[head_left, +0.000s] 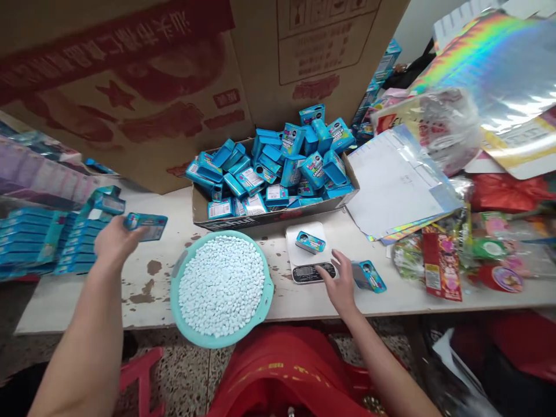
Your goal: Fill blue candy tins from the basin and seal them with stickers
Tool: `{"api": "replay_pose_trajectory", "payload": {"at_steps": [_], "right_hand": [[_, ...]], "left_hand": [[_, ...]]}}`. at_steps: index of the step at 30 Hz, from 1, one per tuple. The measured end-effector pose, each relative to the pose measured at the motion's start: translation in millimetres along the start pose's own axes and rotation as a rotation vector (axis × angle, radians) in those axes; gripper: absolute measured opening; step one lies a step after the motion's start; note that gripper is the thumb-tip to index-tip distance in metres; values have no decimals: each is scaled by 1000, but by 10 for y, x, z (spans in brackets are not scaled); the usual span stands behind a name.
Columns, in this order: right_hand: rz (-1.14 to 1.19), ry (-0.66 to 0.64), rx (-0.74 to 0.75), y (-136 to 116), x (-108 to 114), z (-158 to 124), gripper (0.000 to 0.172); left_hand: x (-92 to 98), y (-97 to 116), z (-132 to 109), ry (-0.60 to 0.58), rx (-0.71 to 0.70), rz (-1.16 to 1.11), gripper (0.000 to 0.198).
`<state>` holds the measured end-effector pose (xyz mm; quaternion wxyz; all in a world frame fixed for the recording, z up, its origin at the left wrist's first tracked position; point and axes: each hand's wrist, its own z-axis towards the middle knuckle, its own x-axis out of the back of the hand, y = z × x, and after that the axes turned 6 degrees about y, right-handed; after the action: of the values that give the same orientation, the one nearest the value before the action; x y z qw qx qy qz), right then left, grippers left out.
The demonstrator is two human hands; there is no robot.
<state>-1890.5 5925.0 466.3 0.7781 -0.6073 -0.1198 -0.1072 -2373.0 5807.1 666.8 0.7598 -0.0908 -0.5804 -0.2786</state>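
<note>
Left hand (113,240) holds one box (150,226); another box (310,242) lies sideways, ahead-left of my nearer right hand (340,285), spread, I think.

I am facing a long white desk (286,302), its surface showing brown worn patches. Below, a speckled terrazzo floor (193,366) is lying partly in shadow, and part of a red stool (145,385) is standing at my left. At upper right, a pale wall (417,26) is catching soft light.
</note>
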Motion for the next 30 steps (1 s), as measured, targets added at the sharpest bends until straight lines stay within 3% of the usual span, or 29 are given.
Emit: {"api": "replay_pose_trajectory", "payload": {"at_steps": [3,6,8,10,13,16,18,21,23,25,26,28,30], "right_hand": [[-129,1,-15,-115,265,-313,33],[-209,-7,-113,-114,423,-610,26],[-242,26,-199,-73,476,-757,26],[-265,69,-277,-40,501,-845,28],[-284,136,-345,-31,517,-882,32],[-304,229,-396,-35,541,-849,33],[-309,327,-454,-14,571,-808,35],[-301,472,-525,54,638,-726,42],[-294,497,-530,99,693,-675,43],[-282,467,-501,129,745,-649,41],[-277,443,-480,138,766,-652,40],[-270,390,-439,152,783,-689,38],[-262,332,-417,164,759,-753,37]], "left_hand": [[-629,-147,381,-53,101,-31,62],[-1150,-119,536,-85,61,-199,62],[-1375,-87,557,-129,26,-240,59],[-1477,-79,559,-154,-1,-267,57],[-1368,-91,548,-140,-24,-302,56],[-1007,5,386,12,-66,-319,38],[-745,223,93,177,-123,-352,26],[-518,785,-606,365,-205,-430,29],[-514,1191,-1116,185,-393,-490,26],[-596,1482,-1544,-171,-628,-402,23],[-653,1557,-1708,-276,-670,-299,24],[-762,1566,-1934,-400,-670,-108,27],[-832,1442,-2057,-439,-614,12,29]]}}
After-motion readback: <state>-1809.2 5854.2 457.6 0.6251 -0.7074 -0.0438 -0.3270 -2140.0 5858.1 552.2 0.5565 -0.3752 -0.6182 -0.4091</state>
